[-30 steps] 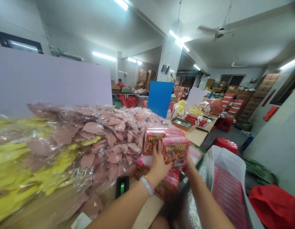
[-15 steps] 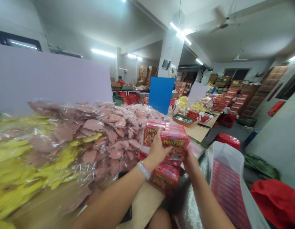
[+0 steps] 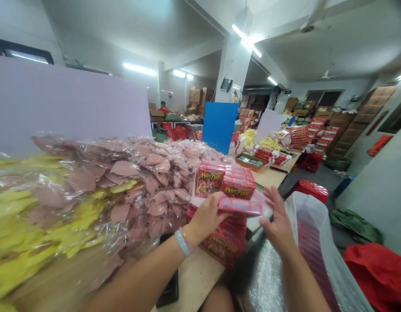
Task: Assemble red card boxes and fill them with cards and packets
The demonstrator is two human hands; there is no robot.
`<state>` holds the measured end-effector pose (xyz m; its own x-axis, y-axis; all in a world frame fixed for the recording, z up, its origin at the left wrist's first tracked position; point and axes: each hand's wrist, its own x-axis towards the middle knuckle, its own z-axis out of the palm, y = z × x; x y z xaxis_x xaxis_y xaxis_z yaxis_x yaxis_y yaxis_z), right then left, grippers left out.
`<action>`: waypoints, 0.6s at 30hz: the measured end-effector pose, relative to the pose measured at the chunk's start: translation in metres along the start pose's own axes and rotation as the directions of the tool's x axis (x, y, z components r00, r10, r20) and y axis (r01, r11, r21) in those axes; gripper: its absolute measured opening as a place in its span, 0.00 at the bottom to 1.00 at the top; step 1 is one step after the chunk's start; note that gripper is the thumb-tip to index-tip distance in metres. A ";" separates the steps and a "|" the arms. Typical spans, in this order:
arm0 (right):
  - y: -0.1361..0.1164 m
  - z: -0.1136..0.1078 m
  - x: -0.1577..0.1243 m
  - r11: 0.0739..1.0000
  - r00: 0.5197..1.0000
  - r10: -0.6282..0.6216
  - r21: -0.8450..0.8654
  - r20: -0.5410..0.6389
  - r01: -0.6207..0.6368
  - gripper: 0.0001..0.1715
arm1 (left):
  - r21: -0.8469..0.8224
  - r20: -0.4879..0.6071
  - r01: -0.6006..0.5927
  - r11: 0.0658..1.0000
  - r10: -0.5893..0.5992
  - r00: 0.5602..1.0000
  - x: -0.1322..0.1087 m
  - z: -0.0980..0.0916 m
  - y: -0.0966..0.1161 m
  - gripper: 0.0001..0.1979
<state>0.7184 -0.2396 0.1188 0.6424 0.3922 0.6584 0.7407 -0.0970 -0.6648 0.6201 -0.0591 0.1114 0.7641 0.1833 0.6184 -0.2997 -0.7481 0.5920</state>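
My left hand [image 3: 208, 216] grips one end of a flat red-and-pink box [image 3: 241, 206], tilted so that a narrow side faces me. Just right of the box's free end, my right hand [image 3: 278, 221] is open, fingers apart, holding nothing. Behind the held box, red printed boxes [image 3: 237, 180] with yellow Chinese lettering stand in rows, one larger front [image 3: 209, 182] facing me at their left. More red boxes [image 3: 224, 242] are stacked below my left hand, partly hidden by it.
A heap of bagged pink pieces [image 3: 155, 173] and yellow pieces [image 3: 18, 234] covers the left side. A dark flat object [image 3: 168, 288] lies by my left forearm. At right stand a translucent bin [image 3: 312, 208] holding red boxes, a red stool [image 3: 312, 190] and a red bag [image 3: 376, 277].
The box in my left hand has tipped from showing its printed front to a narrow side, and come lower. My right hand has let go and moved right, its fingers spreading.
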 end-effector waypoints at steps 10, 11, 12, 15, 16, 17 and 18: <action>-0.017 0.002 0.071 0.701 0.850 -0.205 -0.534 0.485 0.474 0.19 | 0.023 0.162 0.212 0.977 -0.213 0.964 -0.005 0.006 -0.040 0.17; -0.016 0.000 0.073 0.680 0.839 -0.207 -0.543 0.503 0.493 0.18 | 0.013 0.184 0.233 0.972 -0.231 0.955 -0.010 0.008 -0.044 0.13; -0.015 -0.002 0.075 0.668 0.830 -0.209 -0.544 0.517 0.507 0.18 | -0.006 0.197 0.253 0.967 -0.247 0.949 -0.014 0.008 -0.046 0.11; -0.013 -0.017 0.084 0.773 0.870 -0.198 -0.474 0.452 0.423 0.19 | -0.125 0.209 0.307 0.944 -0.277 0.938 -0.011 0.007 -0.045 0.12; -0.010 -0.021 0.087 0.874 0.927 -0.142 -0.397 0.346 0.282 0.22 | -0.187 0.211 0.324 0.928 -0.284 0.935 -0.006 0.007 -0.042 0.15; -0.006 -0.024 0.090 0.961 0.977 -0.025 -0.265 0.212 0.082 0.26 | -0.257 0.211 0.341 0.904 -0.292 0.933 0.001 0.008 -0.038 0.17; 0.001 -0.023 0.092 0.987 0.987 0.137 -0.092 0.089 -0.129 0.30 | -0.332 0.211 0.359 0.872 -0.303 0.930 0.008 0.010 -0.033 0.19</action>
<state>0.7824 -0.2250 0.1869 0.7179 0.4551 0.5268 0.6664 -0.2306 -0.7090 0.6422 -0.0394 0.0916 0.9213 0.2624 0.2869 -0.1765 -0.3753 0.9099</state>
